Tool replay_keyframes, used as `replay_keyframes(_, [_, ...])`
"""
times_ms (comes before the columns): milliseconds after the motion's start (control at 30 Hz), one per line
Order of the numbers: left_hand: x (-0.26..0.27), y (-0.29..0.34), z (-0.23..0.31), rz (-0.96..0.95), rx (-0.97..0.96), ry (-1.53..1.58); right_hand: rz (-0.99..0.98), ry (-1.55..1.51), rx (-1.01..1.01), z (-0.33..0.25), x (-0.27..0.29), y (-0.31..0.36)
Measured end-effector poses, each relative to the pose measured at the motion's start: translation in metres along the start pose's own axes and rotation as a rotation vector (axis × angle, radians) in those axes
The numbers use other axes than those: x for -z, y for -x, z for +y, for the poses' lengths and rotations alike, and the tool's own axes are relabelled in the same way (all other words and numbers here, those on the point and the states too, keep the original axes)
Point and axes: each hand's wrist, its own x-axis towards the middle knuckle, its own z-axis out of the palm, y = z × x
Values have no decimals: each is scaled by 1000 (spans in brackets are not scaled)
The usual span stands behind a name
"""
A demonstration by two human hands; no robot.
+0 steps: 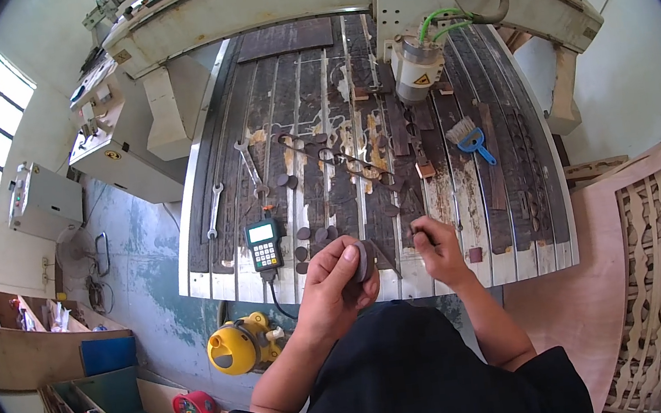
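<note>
My left hand (pixel 331 281) is closed around a dark brown round disc (pixel 366 260), held on edge at the front of the machine bed; whether there is more than one disc in the grip I cannot tell. To its right my right hand (pixel 440 252) is curled with thumb and fingers together; a dark bit shows at its fingertips, too small to name. A thin dark pointed strip (pixel 386 259) shows between the hands. Several similar discs (pixel 322 235) lie on the bed left of my left hand, near a handheld controller (pixel 263 244) with a screen and keypad.
Two wrenches (pixel 216 210) lie at the bed's left, and a blue-handled brush (pixel 472 142) at its right. Above the slotted bed (pixel 291 87) hangs a spindle (pixel 418 69) on a gantry (pixel 256 5). A yellow machine (pixel 236 346) stands on the floor; wavy-cut wooden panels (pixel 660 273) lie right.
</note>
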Motion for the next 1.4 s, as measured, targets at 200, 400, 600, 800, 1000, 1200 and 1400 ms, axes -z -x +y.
replay_keyframes(200, [-5,-2,-2,1,36,-55,-146,-39,346,-75,-2,-7])
replay_keyframes(400, [-11,0,-6,29,28,-49,-141,-66,378,-83,-2,-8])
replay_keyframes(600, [-11,2,-7,18,1,-66,-174,3,393,-87,-3,-9])
replay_keyframes(800, [-8,5,-8,-5,-13,-66,-179,84,442,-88,0,-10])
replay_keyframes(1000, [-3,10,-7,-51,-90,-181,50,-66,30,-9,-1,-17])
replay_keyframes(1200, [-9,8,-6,27,-23,-86,-17,-200,12,-31,3,0])
replay_keyframes(1400, [-11,5,-6,-54,26,-31,-86,-18,310,-70,7,-2])
